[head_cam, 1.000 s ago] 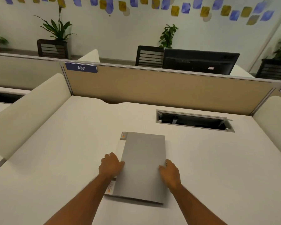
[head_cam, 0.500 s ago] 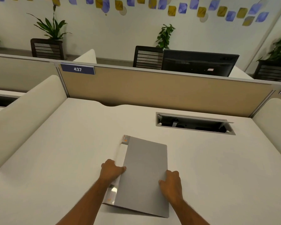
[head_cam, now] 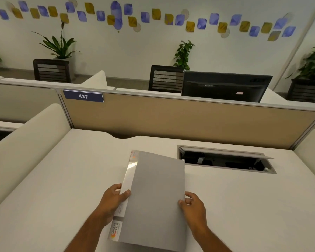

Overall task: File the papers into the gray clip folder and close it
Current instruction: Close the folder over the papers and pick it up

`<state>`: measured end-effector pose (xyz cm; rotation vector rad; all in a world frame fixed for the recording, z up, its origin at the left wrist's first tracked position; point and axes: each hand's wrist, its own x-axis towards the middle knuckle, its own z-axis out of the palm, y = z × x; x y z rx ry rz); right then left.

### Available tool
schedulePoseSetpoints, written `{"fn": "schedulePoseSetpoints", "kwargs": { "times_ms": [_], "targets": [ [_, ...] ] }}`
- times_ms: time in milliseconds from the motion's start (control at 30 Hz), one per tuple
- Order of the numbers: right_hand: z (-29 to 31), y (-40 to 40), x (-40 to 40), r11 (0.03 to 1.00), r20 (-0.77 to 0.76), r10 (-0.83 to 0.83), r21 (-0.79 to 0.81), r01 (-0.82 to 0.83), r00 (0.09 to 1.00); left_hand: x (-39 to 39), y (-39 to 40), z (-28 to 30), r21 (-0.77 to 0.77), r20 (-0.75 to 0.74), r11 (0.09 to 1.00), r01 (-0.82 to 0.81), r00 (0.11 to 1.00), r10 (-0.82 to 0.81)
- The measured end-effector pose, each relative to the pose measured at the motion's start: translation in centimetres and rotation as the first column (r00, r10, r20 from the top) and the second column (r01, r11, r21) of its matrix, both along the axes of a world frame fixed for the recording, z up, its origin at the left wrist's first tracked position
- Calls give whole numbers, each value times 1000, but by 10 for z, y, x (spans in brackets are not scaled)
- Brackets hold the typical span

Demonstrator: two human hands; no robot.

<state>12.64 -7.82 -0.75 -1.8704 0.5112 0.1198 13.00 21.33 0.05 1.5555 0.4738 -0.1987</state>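
A gray clip folder (head_cam: pixel 155 199) is held closed over the white desk (head_cam: pixel 62 179), its far end tilted up off the surface. A white spine strip with an orange logo runs down its left edge. My left hand (head_cam: pixel 113 200) grips the spine side, thumb on the cover. My right hand (head_cam: pixel 193 206) pinches the right edge of the cover. No loose papers show; anything inside the folder is hidden.
An open cable hatch (head_cam: pixel 225 159) is cut into the desk just beyond the folder on the right. A tan partition (head_cam: pixel 171 120) with a "437" label closes the back. Padded cream dividers (head_cam: pixel 25 142) flank both sides. A black monitor (head_cam: pixel 225 86) stands behind the partition.
The folder lay flat on the desk with both hands at its edges; now both hands have lifted and tilted it, far end raised.
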Motion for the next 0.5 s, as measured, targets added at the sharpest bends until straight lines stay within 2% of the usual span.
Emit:
{"fn": "schedulePoseSetpoints", "kwargs": {
  "times_ms": [133,500],
  "targets": [
    [12,18,53,999,36,35,19,-36,999,51,12,7,31,46,999,-25,999,24],
    [6,47,148,973,27,134,-192,-126,991,141,13,-16,319,189,946,-61,982,0]
  ]
}}
